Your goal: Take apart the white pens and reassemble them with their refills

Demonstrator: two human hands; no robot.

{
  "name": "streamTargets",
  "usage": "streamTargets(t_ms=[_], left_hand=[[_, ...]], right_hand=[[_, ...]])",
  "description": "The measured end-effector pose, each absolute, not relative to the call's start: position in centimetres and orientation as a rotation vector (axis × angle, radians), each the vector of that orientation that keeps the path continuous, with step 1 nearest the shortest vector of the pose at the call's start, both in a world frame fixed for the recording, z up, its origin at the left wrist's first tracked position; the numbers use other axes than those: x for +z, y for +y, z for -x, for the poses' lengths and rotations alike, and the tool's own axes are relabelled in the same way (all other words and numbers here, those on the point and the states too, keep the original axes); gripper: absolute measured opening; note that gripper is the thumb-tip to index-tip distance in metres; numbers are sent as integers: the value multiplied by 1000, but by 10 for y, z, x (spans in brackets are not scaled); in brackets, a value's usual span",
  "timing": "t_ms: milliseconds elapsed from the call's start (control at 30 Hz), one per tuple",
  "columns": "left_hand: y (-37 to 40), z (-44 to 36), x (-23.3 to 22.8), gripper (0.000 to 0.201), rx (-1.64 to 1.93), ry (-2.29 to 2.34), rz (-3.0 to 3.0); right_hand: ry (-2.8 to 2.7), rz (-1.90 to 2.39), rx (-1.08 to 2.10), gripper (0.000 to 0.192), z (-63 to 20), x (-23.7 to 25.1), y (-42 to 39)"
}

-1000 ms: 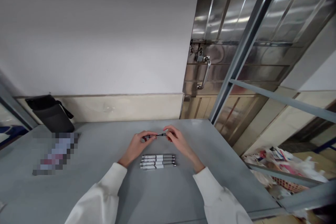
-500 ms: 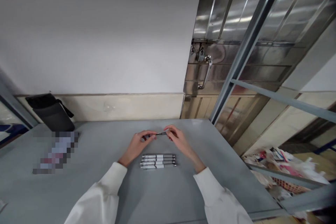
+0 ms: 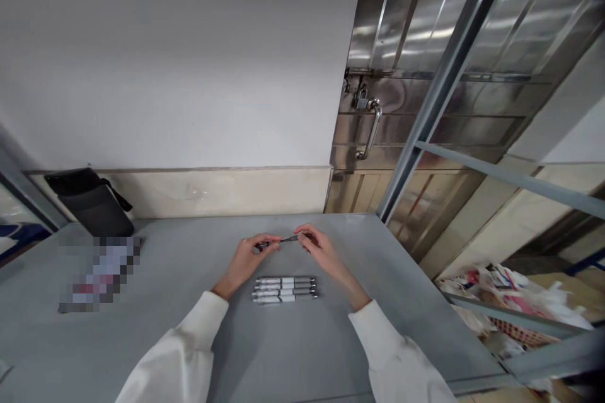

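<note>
A slim dark pen (image 3: 289,239) is held level between my two hands, above the far part of the grey table (image 3: 302,352). My left hand (image 3: 250,258) pinches its left end between thumb and fingers. The right end sits in the fingertips of my right hand (image 3: 321,250), which cover part of it. Nearer to me, between my forearms, several white-and-grey pens (image 3: 285,290) lie side by side on the tabletop, their silvery tips to the right.
A black pouch-like case (image 3: 92,201) with a strap leans at the back left, beside a blurred-out flat object (image 3: 101,274). A metal post (image 3: 425,119) rises at the table's right corner. Bags and a basket (image 3: 524,334) fill a lower shelf on the right.
My right fingers have shifted slightly on the pen's right end, and a little more of its grey part shows. The row of pens stays where it was.
</note>
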State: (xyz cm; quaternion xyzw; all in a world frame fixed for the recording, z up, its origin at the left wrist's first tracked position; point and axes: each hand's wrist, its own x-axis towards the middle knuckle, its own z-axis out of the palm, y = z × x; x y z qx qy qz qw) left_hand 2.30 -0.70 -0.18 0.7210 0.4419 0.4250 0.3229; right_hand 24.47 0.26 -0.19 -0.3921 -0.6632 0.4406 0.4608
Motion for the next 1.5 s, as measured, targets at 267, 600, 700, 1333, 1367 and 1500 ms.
streamTargets(t_ms=[267, 600, 700, 1333, 1367, 1500], left_hand=[[-7, -21, 2, 30, 1116, 1146, -1852], [-3, -26, -5, 39, 1228, 970, -1373], [-8, -27, 4, 39, 1147, 951, -1476], [-4, -30, -7, 50, 1082, 997, -1565], [-1, -27, -8, 50, 1106, 1006, -1547], [6, -18, -10, 49, 1190, 1049, -1484]], right_hand=[[-1547, 817, 1285, 32, -245, -6, 10], [-1675, 797, 1372, 28, -234, 5, -9], [-1647, 796, 1313, 26, -231, 8, -11], [-932, 621, 1254, 28, -236, 12, 2], [-882, 588, 1263, 27, -240, 13, 3], [-773, 505, 1343, 13, -252, 18, 5]])
